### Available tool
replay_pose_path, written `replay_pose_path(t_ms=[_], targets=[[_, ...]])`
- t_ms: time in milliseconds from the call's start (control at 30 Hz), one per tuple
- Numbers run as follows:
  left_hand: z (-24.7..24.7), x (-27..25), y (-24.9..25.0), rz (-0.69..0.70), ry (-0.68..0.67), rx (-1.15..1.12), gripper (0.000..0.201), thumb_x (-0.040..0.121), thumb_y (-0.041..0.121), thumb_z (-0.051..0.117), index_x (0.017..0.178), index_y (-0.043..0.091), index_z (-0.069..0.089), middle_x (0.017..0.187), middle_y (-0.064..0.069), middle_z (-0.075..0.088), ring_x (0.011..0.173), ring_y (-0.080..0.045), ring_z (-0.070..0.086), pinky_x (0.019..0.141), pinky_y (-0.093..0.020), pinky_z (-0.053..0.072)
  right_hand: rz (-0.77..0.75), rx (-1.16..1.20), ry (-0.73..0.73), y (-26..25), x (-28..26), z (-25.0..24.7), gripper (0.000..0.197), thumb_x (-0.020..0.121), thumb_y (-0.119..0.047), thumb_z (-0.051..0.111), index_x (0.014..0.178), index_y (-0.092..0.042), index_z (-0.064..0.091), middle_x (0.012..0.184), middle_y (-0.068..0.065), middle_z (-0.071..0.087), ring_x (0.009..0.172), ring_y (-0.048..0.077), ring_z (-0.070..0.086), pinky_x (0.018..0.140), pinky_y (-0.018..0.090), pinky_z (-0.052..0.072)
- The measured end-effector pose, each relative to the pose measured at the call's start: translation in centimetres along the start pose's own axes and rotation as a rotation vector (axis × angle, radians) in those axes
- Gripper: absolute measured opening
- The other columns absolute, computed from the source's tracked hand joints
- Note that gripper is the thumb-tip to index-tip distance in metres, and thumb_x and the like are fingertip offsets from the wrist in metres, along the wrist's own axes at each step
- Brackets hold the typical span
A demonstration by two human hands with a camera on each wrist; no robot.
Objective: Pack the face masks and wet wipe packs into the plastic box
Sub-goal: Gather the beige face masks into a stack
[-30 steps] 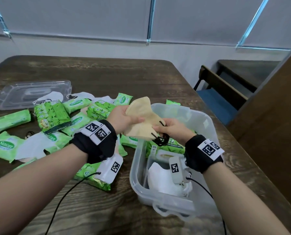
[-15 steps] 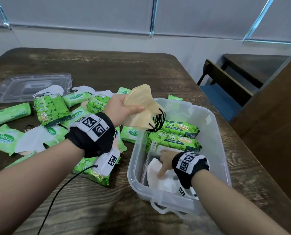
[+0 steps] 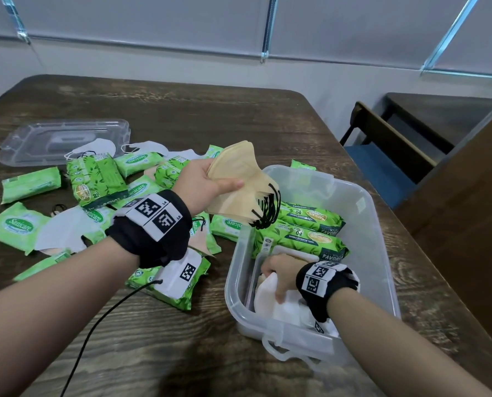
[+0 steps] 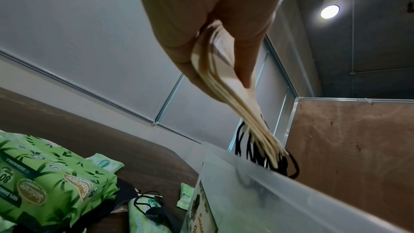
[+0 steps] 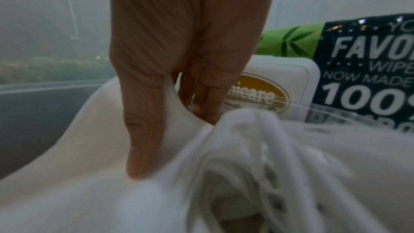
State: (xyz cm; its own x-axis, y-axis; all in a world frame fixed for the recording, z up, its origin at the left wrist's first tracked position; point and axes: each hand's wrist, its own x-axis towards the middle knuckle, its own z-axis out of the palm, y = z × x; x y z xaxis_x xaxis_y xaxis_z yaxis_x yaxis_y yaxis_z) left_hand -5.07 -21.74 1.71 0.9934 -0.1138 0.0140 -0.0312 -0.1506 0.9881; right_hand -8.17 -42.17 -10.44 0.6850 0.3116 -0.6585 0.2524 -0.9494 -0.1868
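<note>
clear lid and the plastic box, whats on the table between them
A heap of green wet wipe packs and white face masks lies between the lid and the box, plain in the head view.

One plastic box [image 3: 382, 253], one lid [image 3: 64, 141], two big wipe packs [image 3: 310, 219] inside it.

Dark wood-grain table [image 3: 239, 118] w/ rounded corners stands nr a pale wall [image 3: 153, 63] hung w/ grey roller blinds [image 3: 124, 18]. At rt: wood-backed chair [image 3: 381, 164] w/ blue seat, 2nd dark table [image 3: 439, 110], brown plywood partition [image 3: 468, 213]. Round ceiling light [image 4: 329, 11] is on.
</note>
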Motion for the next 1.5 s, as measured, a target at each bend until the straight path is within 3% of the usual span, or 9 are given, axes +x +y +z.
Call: replay_pose_path(t_ms=[233,333,567,667,900,1133,1300,1400,1500], targets=[[-0.2,-0.2,-0.1,0.012,0.0,-0.01,0.016,0.072,0.011,0.079,0.083,0.018,0.069,0.082,-0.003,0.072,0.071,-0.016,0.069,0.066,-0.031,0.056,-0.087,-0.005,0.028,0.3,-0.1,-0.1,0.06,0.058,-0.001,0.082,0.056,-0.017,0.024,0.08,0.009,0.041,0.061,0.015,0.029,0.049,0.031,0.018],[-0.3,-0.3,-0.1,0.019,0.001,-0.019,0.016,0.072,0.01,0.079,0.081,0.018,0.068,0.08,-0.001,0.072,0.068,-0.014,0.069,0.064,-0.029,0.056,-0.084,-0.008,0.035,0.3,-0.5,-0.1,0.06,0.059,-0.003,0.083,0.057,-0.017,0.025,0.088,0.017,0.046,0.074,0.016,0.035,0.053,0.031,0.02],[-0.6,-0.3,-0.1,0.003,-0.015,-0.019,0.018,0.071,0.011,0.079,0.084,0.017,0.068,0.088,-0.006,0.073,0.078,-0.022,0.069,0.073,-0.037,0.057,-0.027,0.182,0.086,0.3,-3.1,-2.5,0.035,0.06,-0.003,0.081,0.067,-0.012,0.047,0.078,0.004,0.059,0.067,0.022,0.05,0.053,0.028,0.037],[-0.4,-0.5,0.2,0.017,-0.046,0.002,0.018,0.072,0.011,0.078,0.084,0.019,0.067,0.083,-0.001,0.072,0.073,-0.016,0.068,0.067,-0.03,0.056,-0.103,0.317,0.2,-0.3,-5.9,-4.4,0.042,0.061,-0.001,0.08,0.061,-0.021,0.042,0.06,-0.007,0.048,0.056,0.009,0.043,0.049,0.024,0.032],[1.4,-1.4,1.3,0.127,-0.198,0.098,0.022,0.075,0.02,0.077,0.091,0.025,0.064,0.086,0.002,0.068,0.079,-0.014,0.065,0.071,-0.03,0.053,-0.38,0.824,0.462,-1.7,-11.3,-8.1,0.024,0.068,0.009,0.075,0.085,-0.006,0.065,0.079,0.003,0.067,0.076,0.011,0.062,0.075,0.03,0.052],[2.3,-2.8,1.4,0.251,-0.259,0.228,0.056,0.076,0.056,0.052,0.107,0.01,0.057,0.096,-0.007,0.066,0.084,-0.023,0.061,0.078,-0.043,0.049,-0.434,0.866,0.633,-2.7,-12.7,-9.4,0.029,0.09,-0.002,0.059,0.101,-0.029,0.058,0.099,-0.015,0.065,0.091,-0.006,0.062,0.084,0.015,0.049],[2.3,-3.4,2.1,0.283,-0.303,0.204,0.053,0.086,0.051,0.041,0.107,0.004,0.052,0.091,-0.011,0.056,0.081,-0.013,0.05,0.077,-0.043,0.047,-0.452,0.83,0.718,-3.4,-12.8,-9.6,0.022,0.092,-0.009,0.059,0.109,-0.022,0.054,0.105,-0.004,0.063,0.102,0.009,0.059,0.092,0.033,0.047],[2.1,-3.5,2.1,0.299,-0.334,0.168,0.064,0.082,0.059,0.039,0.114,0.004,0.05,0.107,-0.019,0.057,0.089,-0.012,0.051,0.086,-0.046,0.046,-0.47,0.917,0.765,-3.7,-12.8,-9.7,0.035,0.087,-0.004,0.063,0.117,-0.009,0.046,0.113,0.012,0.062,0.105,0.018,0.061,0.093,0.038,0.047],[2.1,-3.6,2.2,0.26,-0.359,0.145,0.061,0.085,0.057,0.039,0.118,0.006,0.05,0.114,-0.017,0.056,0.094,-0.009,0.052,0.092,-0.046,0.044,-0.461,0.955,0.78,-3.8,-12.7,-9.9,0.057,0.083,-0.003,0.068,0.131,-0.016,0.039,0.12,0.012,0.06,0.112,0.018,0.059,0.102,0.034,0.044]])
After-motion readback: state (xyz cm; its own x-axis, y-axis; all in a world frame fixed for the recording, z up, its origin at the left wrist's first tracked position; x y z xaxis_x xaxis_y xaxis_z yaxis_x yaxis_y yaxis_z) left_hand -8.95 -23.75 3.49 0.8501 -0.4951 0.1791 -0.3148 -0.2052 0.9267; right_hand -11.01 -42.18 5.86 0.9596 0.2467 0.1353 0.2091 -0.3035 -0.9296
